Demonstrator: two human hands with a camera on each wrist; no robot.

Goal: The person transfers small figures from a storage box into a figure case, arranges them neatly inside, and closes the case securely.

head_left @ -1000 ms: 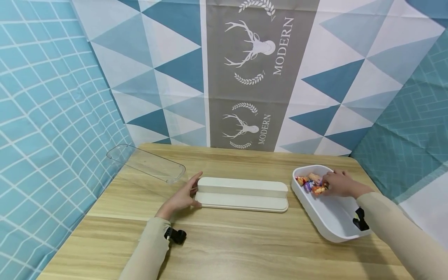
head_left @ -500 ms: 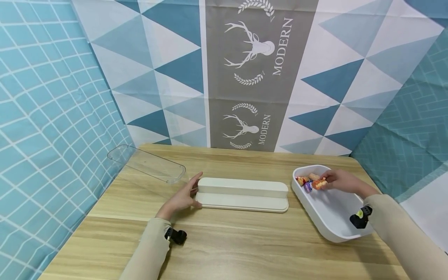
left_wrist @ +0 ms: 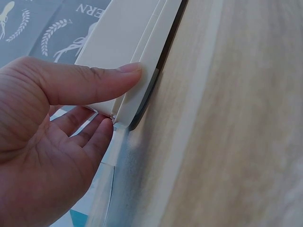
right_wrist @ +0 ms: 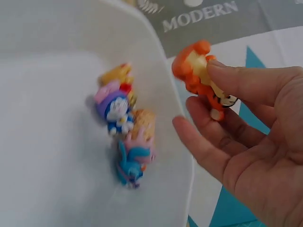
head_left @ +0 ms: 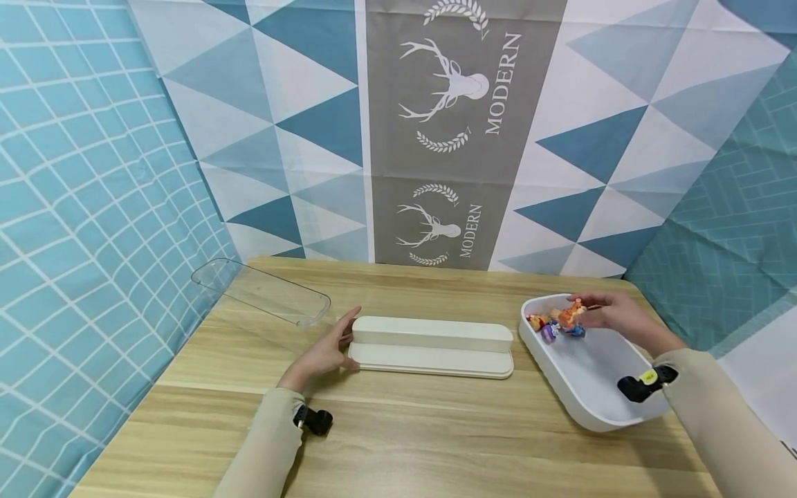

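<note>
My right hand pinches an orange tiger figurine between thumb and fingers, raised over the far end of a white bin. Below it in the bin lie several small figurines, among them a purple-hooded one, a blue one and a yellow one. My left hand grips the left end of a cream two-step display base, thumb on its front edge and fingers at the end. The base lies flat on the table, its steps bare.
A clear plastic cover sits at the back left of the wooden table. Behind stands a patterned cloth backdrop, with a blue tiled cloth on the left.
My right hand has picked the tiger figurine out of the pile and raised it slightly toward the bin's far end. The left hand and the display base have stayed put.
</note>
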